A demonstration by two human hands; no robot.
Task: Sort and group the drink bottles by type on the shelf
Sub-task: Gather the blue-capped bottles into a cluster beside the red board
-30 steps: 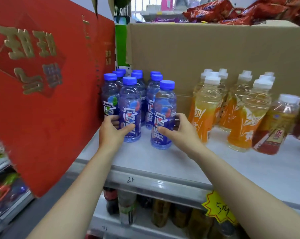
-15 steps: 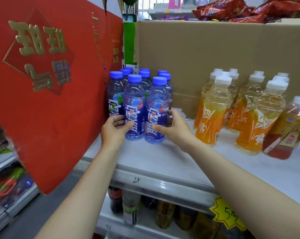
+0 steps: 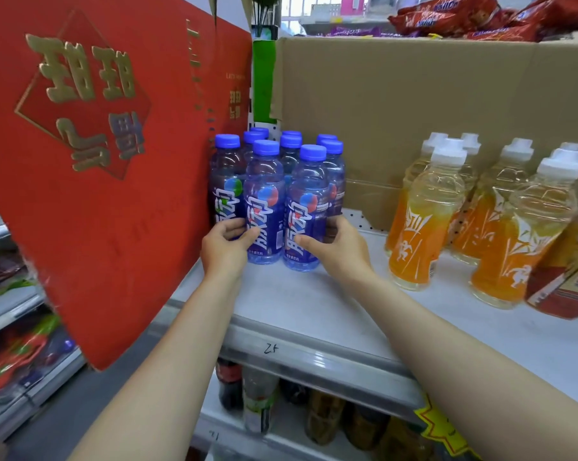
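Observation:
Several blue-capped bottles with blue labels (image 3: 264,194) stand packed together at the left end of the white shelf (image 3: 314,314). My left hand (image 3: 226,247) grips the front left blue bottle (image 3: 226,188) low down. My right hand (image 3: 339,251) curls round the front right blue bottle (image 3: 305,207), thumb on its label. To the right stand several white-capped orange drink bottles (image 3: 424,221), apart from the blue group. A brown tea bottle (image 3: 567,274) with a red label leans at the far right.
A large red gift box (image 3: 98,181) with gold characters walls in the shelf's left side. A cardboard box (image 3: 430,104) stands behind the bottles, red snack packs (image 3: 454,18) on top. More bottles (image 3: 261,400) sit on the shelf below. A yellow price tag (image 3: 440,427) hangs off the front rail.
My right hand slid the front right blue bottle left and back until it joined the blue group. My left hand stayed on the front left bottle.

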